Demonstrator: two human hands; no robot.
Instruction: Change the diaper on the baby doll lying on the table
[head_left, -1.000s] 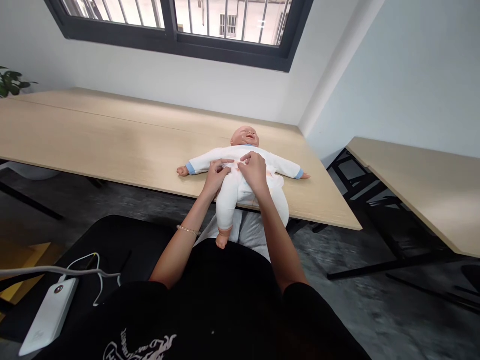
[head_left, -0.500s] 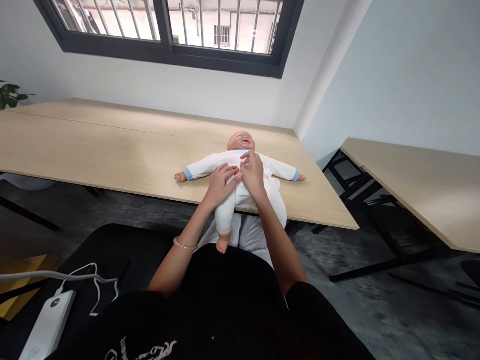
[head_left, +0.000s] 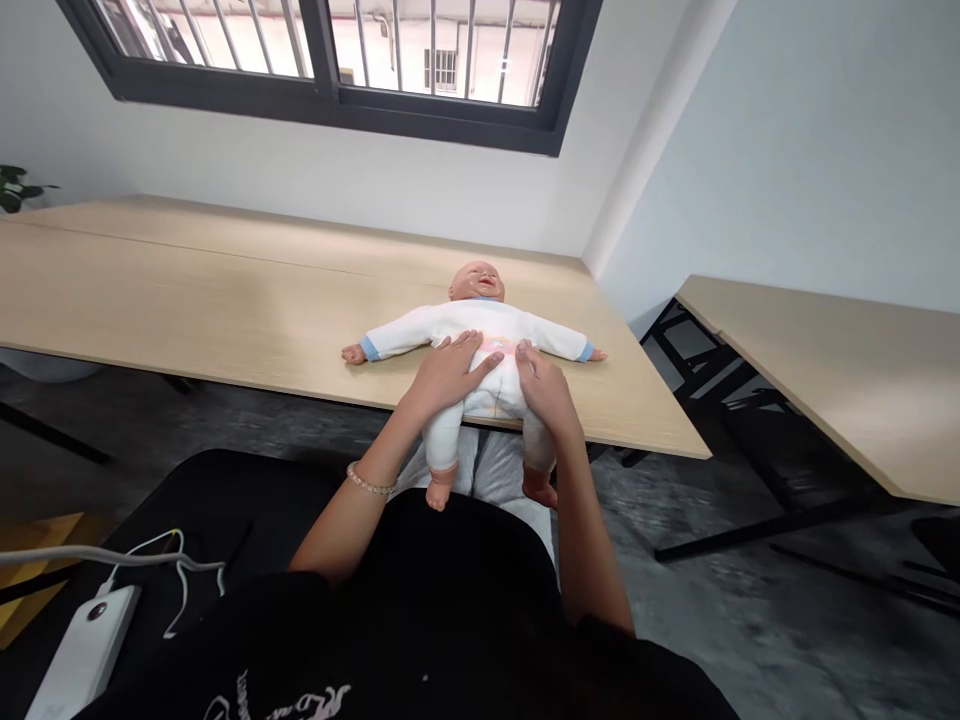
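Right now a vinyl baby doll (head_left: pixel 477 282) lies on its back on the pale wood-grain desk (head_left: pixel 225 290), its legs hanging past the edge. It wears a white cotton romper (head_left: pixel 480 325) with blue cuffs. The left hand (head_left: pixel 450 373) and right hand (head_left: pixel 544 388) rest on either side of its printed white diaper (head_left: pixel 495 397), each grip spread open, clamped on nothing. A beaded bracelet (head_left: pixel 367 483) circles the left wrist.

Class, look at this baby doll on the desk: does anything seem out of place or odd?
The legs of the baby doll hang off the front edge of the desk, unsupported, while its torso and spread arms lie flat on top. The left hand and right hand rest on its hips.
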